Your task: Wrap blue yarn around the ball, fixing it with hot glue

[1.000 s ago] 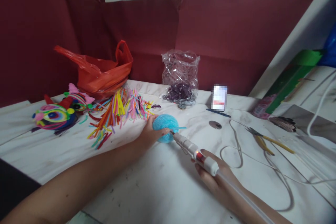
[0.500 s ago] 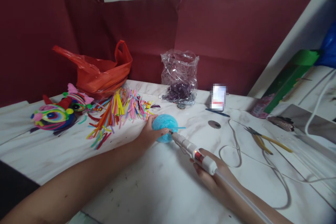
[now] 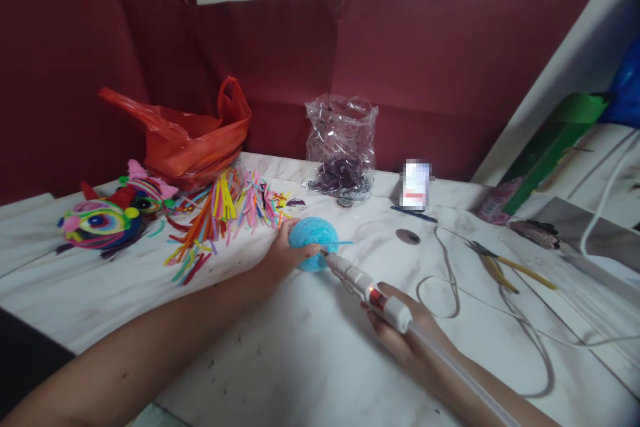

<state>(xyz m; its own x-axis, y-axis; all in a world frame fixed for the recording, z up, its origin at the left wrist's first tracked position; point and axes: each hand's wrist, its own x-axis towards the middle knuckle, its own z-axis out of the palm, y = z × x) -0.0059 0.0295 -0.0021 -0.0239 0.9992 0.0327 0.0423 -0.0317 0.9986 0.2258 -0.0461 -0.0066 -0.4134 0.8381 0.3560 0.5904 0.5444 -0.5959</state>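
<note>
My left hand (image 3: 290, 250) grips a light-blue ball (image 3: 313, 233) covered in wound strips, with the thumb along its near side. A thin blue strip (image 3: 344, 243) sticks out from the ball to the right. In my right hand (image 3: 400, 327) is a white hot glue gun (image 3: 357, 278) with a lit orange-red light. Its dark nozzle meets the ball close to my left thumb; whether it touches the surface is hard to see. A clear glue stick (image 3: 460, 373) runs out of the back of the glue gun.
Colourful chenille strips (image 3: 225, 207) lie left of the ball, beside decorated fish-like figures (image 3: 103, 223). Behind are a red plastic bag (image 3: 195, 147) and a clear bag (image 3: 343, 147) with dark pieces. Yellow-handled pliers (image 3: 500, 263), a white cable (image 3: 453, 267) and a blurred phone (image 3: 416, 185) are on the right.
Almost nothing differs. Both hands, the ball and the glue gun keep the same positions relative to each other; the whole view has shifted very slightly.
</note>
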